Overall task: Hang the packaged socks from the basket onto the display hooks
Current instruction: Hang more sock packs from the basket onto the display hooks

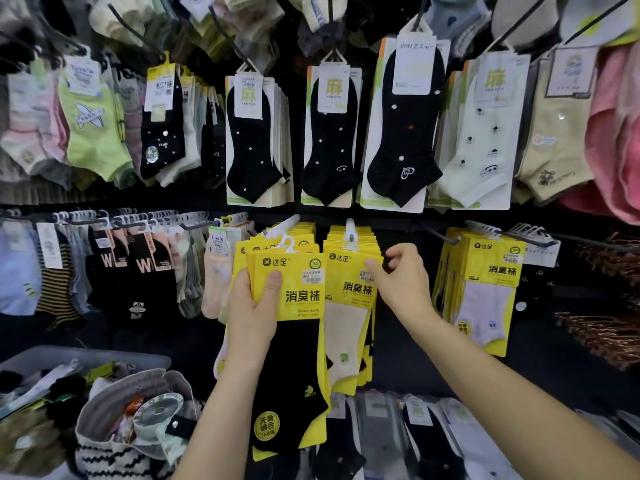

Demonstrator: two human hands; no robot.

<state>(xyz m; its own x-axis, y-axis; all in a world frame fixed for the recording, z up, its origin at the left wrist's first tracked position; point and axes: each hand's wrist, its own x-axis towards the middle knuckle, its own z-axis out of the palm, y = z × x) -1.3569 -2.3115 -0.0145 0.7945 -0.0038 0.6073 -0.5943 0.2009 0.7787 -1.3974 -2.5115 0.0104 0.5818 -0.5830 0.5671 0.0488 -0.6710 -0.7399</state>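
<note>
Two hands at yellow sock packs, mid frame of a sock wall (408, 358)
Grey basket (104, 355) sits lower left. Left hand (252, 306), forearm raised, grips a black-sock pack (294, 341), thumb across its card; right hand (405, 282), fingers curled, pinches the top corner of the hung cream-sock pack (346, 323) beside it

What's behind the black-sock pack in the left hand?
More yellow packs stacked behind the black-sock pack in the left hand, then a hanging row with white hangers. Their socks are covered. The right hand pinches the neighbouring cream-sock pack.
</note>
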